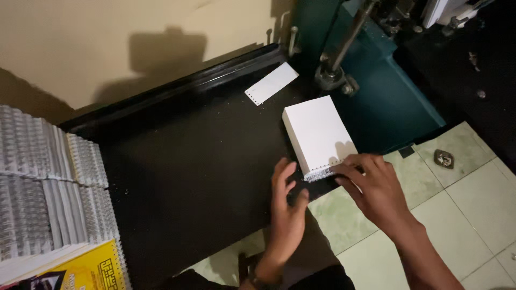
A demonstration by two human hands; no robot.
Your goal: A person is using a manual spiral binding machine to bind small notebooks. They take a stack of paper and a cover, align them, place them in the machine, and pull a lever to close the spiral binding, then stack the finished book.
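White paper block (317,134) lies on the black table (188,172), its punched edge nearest the person. Right hand (373,185) presses fingers together on that wire-bound edge; left hand (287,207), fingers loosely spread, touches the corner.

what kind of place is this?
Likely a small print or binding workshop: left hand and right hand fit a wire spiral on a white paper block, stacked spiral-bound notebooks nearby, teal machine.

The left hand (286,207) and right hand (373,185) press the punched edge of a white paper stack (318,134) (wire binding partly fitted) at the black table (188,172) front edge.
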